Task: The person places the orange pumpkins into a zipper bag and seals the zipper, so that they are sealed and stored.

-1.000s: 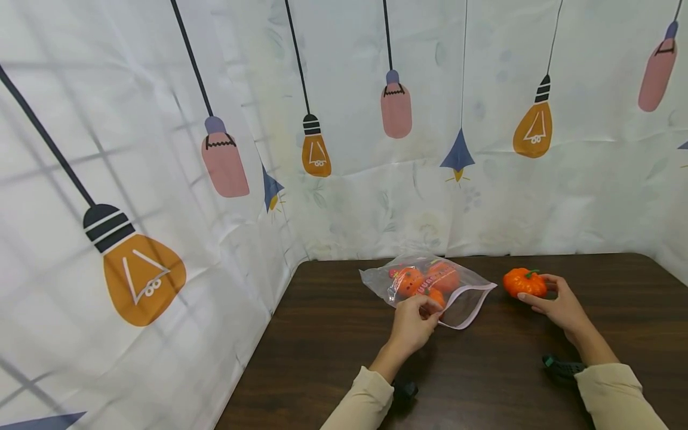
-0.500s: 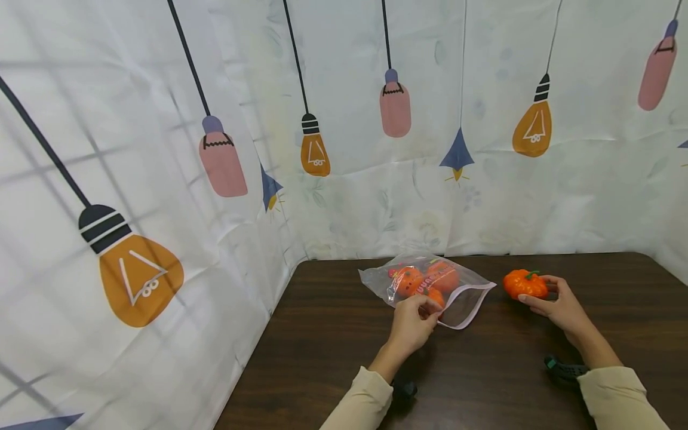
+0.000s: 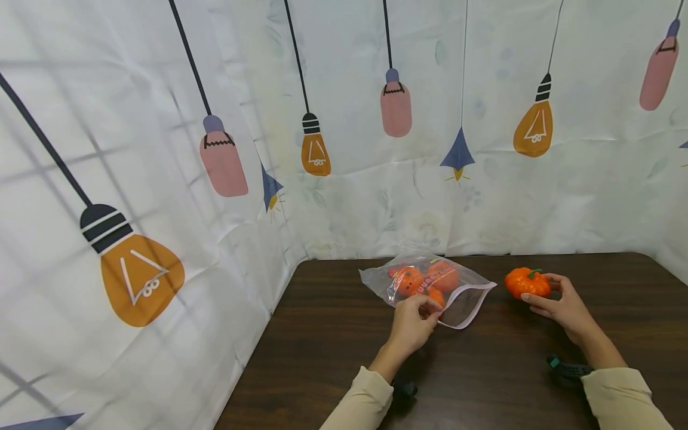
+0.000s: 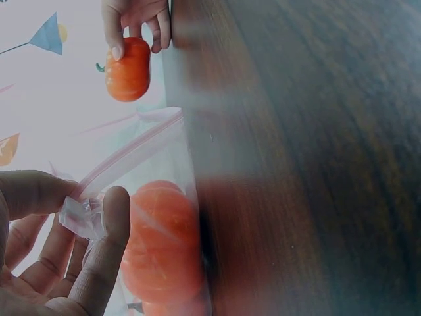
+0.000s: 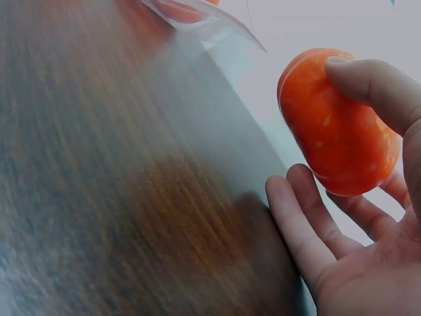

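A clear zip bag (image 3: 384, 283) with red print lies at the back of the table, its mouth gaping to the right. Inside it are several orange toy pumpkins (image 3: 443, 276), some with faces. My left hand (image 3: 409, 325) pinches the near edge of the bag's mouth between thumb and finger; the left wrist view shows the crumpled plastic (image 4: 84, 216) there. To the right of the bag, my right hand (image 3: 567, 307) holds a glossy orange toy pumpkin (image 3: 525, 283) with a green stem. In the right wrist view, the thumb presses on this pumpkin (image 5: 332, 125), with fingers behind it.
The dark wood table (image 3: 484, 382) runs to a patterned curtain (image 3: 365, 209) at the back and left. Black wrist devices (image 3: 567, 367) hang below both forearms, close to the tabletop.
My right hand has shifted very slightly to the right with the pumpkin. The left hand and the bag keep their places.
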Available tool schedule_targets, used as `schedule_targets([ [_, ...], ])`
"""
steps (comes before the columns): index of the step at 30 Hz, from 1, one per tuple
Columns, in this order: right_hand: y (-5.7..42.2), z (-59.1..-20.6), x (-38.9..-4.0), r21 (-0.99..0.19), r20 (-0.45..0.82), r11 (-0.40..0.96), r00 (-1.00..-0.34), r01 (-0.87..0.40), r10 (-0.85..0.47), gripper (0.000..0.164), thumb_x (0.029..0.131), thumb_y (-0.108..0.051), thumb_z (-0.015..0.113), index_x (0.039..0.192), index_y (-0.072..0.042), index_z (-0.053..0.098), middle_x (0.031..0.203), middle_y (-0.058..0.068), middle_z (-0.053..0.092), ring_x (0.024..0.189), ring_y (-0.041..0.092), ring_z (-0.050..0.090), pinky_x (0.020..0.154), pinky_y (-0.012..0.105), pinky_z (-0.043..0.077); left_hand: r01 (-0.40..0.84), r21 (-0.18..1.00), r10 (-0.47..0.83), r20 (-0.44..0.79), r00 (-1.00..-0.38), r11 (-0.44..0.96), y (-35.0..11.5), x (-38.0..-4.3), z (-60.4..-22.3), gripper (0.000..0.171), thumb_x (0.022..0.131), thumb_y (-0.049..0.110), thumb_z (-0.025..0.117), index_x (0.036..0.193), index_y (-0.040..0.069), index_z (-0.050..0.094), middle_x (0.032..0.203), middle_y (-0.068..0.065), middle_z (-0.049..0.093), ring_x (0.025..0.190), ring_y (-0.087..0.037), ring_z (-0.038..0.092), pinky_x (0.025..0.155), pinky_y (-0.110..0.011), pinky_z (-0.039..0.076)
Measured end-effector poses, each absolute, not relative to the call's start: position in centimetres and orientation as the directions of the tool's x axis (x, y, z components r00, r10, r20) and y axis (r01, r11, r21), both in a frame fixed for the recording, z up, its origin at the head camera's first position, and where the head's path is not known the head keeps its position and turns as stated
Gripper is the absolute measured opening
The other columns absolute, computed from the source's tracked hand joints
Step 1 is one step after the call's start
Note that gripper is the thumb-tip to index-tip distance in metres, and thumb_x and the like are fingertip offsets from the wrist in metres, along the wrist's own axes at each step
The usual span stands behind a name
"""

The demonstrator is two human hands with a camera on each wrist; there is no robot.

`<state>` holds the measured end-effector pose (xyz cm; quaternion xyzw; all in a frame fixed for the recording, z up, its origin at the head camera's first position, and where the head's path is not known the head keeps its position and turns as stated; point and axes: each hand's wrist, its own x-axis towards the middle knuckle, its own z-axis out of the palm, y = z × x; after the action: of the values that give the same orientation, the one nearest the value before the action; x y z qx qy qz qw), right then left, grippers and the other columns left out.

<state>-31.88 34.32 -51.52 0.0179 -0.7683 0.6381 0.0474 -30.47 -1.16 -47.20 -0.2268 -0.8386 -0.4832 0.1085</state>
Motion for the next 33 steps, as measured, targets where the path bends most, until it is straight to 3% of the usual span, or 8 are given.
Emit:
schedule_targets([
  [3, 34.3, -51.4, -31.8, -0.98, 0.11, 0.17, -0.994, -0.104, 0.026, 0.064, 0.098, -0.015, 0.068, 0.141, -0.025, 0.021, 0.152, 0.026, 0.005, 0.091, -0.011, 0.055, 0.079, 0.027, 0.061, 0.484, 0.762, 0.274, 0.401, -0.874, 0.431, -1.1, -30.5, -47.2, 0.005, 0.086, 0.005, 0.079, 0.088, 0.009, 0.078, 0.079, -0.001, 0.073, 0.065, 0.007, 0.052, 0.063, -0.01, 0.048],
  [8, 34.2, -51.1, -31.7, -0.98, 0.123, 0.162, -0.992, -0.118, 0.019, 0.063, 0.098, -0.013, 0.068, 0.138, -0.03, 0.022, 0.15, 0.023, 0.005, 0.092, -0.01, 0.056, 0.078, 0.029, 0.062, 0.487, 0.756, 0.275, 0.404, -0.873, 0.437, -1.1, -30.5, -47.2, 0.003, 0.086, 0.006, 0.079, 0.088, 0.009, 0.078, 0.08, -0.001, 0.073, 0.065, 0.007, 0.052, 0.063, -0.01, 0.048],
  [19, 33.9, -50.7, -31.6, -0.974, 0.148, 0.176, -0.989, -0.145, 0.002, 0.067, 0.096, -0.013, 0.07, 0.141, -0.024, 0.021, 0.146, 0.02, 0.01, 0.094, -0.004, 0.059, 0.079, 0.029, 0.062, 0.489, 0.761, 0.281, 0.402, -0.871, 0.426, -1.1, -30.5, -47.1, 0.005, 0.087, 0.003, 0.075, 0.088, 0.007, 0.078, 0.079, -0.002, 0.073, 0.064, 0.009, 0.052, 0.062, -0.009, 0.048],
  [26, 34.0, -50.4, -31.7, -0.968, 0.173, 0.182, -0.985, -0.172, -0.009, 0.06, 0.098, -0.011, 0.069, 0.133, -0.034, 0.026, 0.142, 0.019, 0.013, 0.092, -0.005, 0.062, 0.078, 0.029, 0.062, 0.49, 0.758, 0.275, 0.407, -0.871, 0.43, -1.1, -30.6, -47.1, 0.004, 0.087, 0.005, 0.076, 0.087, 0.009, 0.078, 0.08, 0.0, 0.074, 0.064, 0.009, 0.052, 0.063, -0.01, 0.048],
  [33, 33.7, -49.8, -31.4, -0.955, 0.194, 0.223, -0.981, -0.194, -0.022, 0.058, 0.098, -0.014, 0.068, 0.134, -0.033, 0.027, 0.14, 0.021, 0.019, 0.09, -0.003, 0.066, 0.078, 0.027, 0.061, 0.484, 0.761, 0.274, 0.401, -0.874, 0.432, -1.2, -30.5, -47.0, 0.005, 0.087, 0.004, 0.076, 0.087, 0.009, 0.078, 0.08, 0.0, 0.073, 0.065, 0.008, 0.052, 0.063, -0.01, 0.048],
])
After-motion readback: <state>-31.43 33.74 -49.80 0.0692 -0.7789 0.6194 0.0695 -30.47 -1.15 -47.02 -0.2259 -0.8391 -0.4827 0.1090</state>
